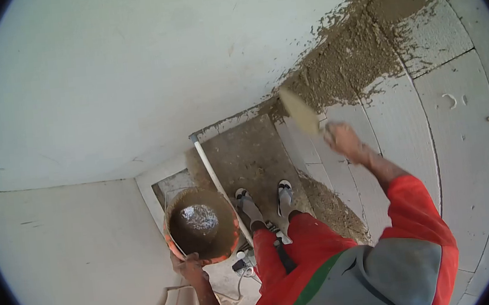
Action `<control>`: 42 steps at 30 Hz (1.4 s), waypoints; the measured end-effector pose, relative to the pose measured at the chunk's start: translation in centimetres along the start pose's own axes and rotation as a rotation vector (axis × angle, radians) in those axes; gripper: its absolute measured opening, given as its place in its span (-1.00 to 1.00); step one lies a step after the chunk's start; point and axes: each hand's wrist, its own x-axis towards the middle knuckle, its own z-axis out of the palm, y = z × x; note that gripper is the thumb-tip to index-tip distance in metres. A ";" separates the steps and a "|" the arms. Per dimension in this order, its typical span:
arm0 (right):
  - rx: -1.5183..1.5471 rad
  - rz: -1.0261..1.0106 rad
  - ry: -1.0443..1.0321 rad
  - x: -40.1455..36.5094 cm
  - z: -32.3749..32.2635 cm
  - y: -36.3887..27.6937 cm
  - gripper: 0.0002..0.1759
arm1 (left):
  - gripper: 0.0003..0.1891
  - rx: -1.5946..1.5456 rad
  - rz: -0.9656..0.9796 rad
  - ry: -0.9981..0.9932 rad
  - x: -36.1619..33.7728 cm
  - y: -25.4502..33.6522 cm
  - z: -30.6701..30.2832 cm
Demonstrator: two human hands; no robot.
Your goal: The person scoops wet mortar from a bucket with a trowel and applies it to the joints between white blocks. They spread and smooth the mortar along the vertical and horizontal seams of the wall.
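Right hand [344,140] clenches the trowel [299,111], left hand [190,269] grips the bucket [174,250]; one mortar patch [353,54] covers a mostly bare block wall [457,126].

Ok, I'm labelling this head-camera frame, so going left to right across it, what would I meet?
From the left: bucket of mortar → left foot → right foot → trowel → right hand. The left hand and the white pipe overlap the bucket, so both are left out.
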 end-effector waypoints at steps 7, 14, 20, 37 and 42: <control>0.013 -0.350 -0.259 -7.3 -1.2 -10.4 -0.69 | -0.28 -0.031 0.082 -0.125 -0.4 0.6 3.5; -0.343 -0.545 -0.069 -4.0 1.5 -17.6 -0.76 | -0.47 0.141 0.062 -0.227 -1.9 1.5 7.9; -0.161 -0.387 -0.136 -3.6 6.6 -12.0 -0.70 | -0.50 0.142 0.102 -0.319 -3.5 3.7 11.3; 0.434 -0.297 -0.508 -7.5 -6.0 -15.9 -0.64 | -0.32 -0.088 -0.008 -0.094 -1.8 4.9 4.1; 0.679 0.357 -0.466 0.8 -9.0 -5.0 -0.59 | -0.31 0.001 0.110 0.085 0.5 3.2 0.7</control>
